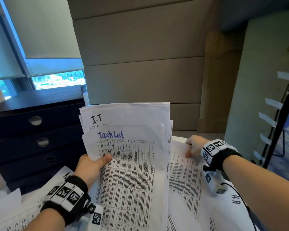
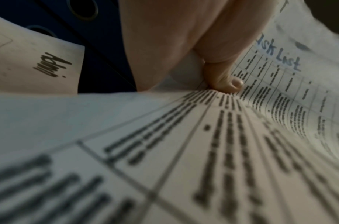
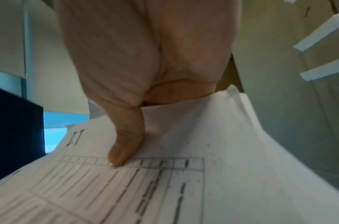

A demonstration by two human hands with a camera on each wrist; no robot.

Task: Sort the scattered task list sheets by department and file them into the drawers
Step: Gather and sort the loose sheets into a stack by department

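My left hand (image 1: 97,162) holds a stack of printed sheets (image 1: 132,172) upright, thumb (image 2: 226,80) pressed on the front sheet headed "Task List" (image 2: 279,91). A sheet marked "I.T" (image 1: 97,118) stands behind it in the stack. To the right, my right hand (image 1: 190,147) pinches the top edge of another printed sheet (image 1: 183,172) lying on the pile. Its thumb (image 3: 126,148) sits on top and the fingers are hidden under the edge. The right wrist view shows "I.T" written on that sheet (image 3: 183,181). The dark drawer unit (image 1: 35,130), with round finger holes, stands at the left, drawers closed.
A sheet marked "Admin" (image 2: 40,65) lies by the drawer unit under my left wrist. A sheet marked "H.R" (image 1: 235,199) lies under my right forearm. Stacked cardboard boxes (image 1: 140,64) rise close behind the papers. A black stand leg (image 1: 280,122) slants at the right.
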